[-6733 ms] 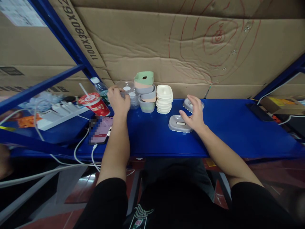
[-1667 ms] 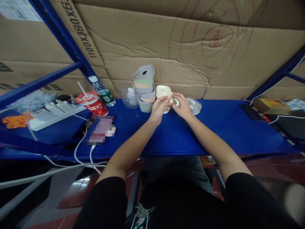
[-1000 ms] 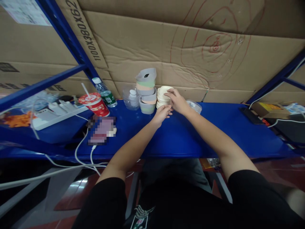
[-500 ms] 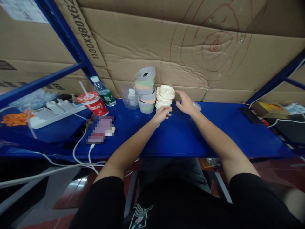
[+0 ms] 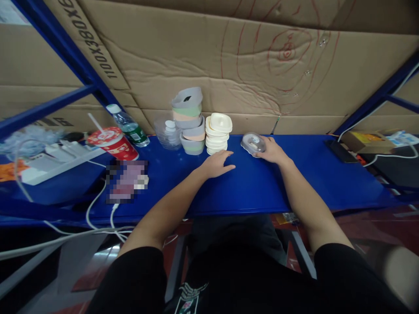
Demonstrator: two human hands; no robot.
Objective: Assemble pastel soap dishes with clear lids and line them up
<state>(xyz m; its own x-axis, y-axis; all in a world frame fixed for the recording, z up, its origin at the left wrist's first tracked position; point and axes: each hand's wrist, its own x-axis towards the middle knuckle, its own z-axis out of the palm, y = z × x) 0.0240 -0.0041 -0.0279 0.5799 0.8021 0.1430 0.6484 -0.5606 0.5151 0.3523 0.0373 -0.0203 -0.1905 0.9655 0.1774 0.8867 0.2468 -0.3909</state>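
Note:
My right hand (image 5: 271,150) grips the right side of a clear round plastic lid (image 5: 253,143) at the back of the blue table. My left hand (image 5: 216,165) holds nothing, its fingers apart, just in front of a stack of cream-coloured dishes (image 5: 217,139). The top dish (image 5: 221,122) sits tilted on that stack. Beside it on the left stands a taller, uneven stack of grey, green and peach bowls (image 5: 193,124). Clear round plastic containers (image 5: 168,133) stand left of the bowls.
A red cup with a straw (image 5: 114,144), a green-labelled bottle (image 5: 131,128), a power strip (image 5: 62,161) and cables are at the left. A black object (image 5: 342,151) and an open carton (image 5: 366,143) lie at the right. Cardboard (image 5: 163,52) backs the blue table (image 5: 248,192).
My right hand has moved right, away from the cream dishes, and taken hold of the clear lid. My left hand has come slightly nearer and opened wider. The view has shifted a little.

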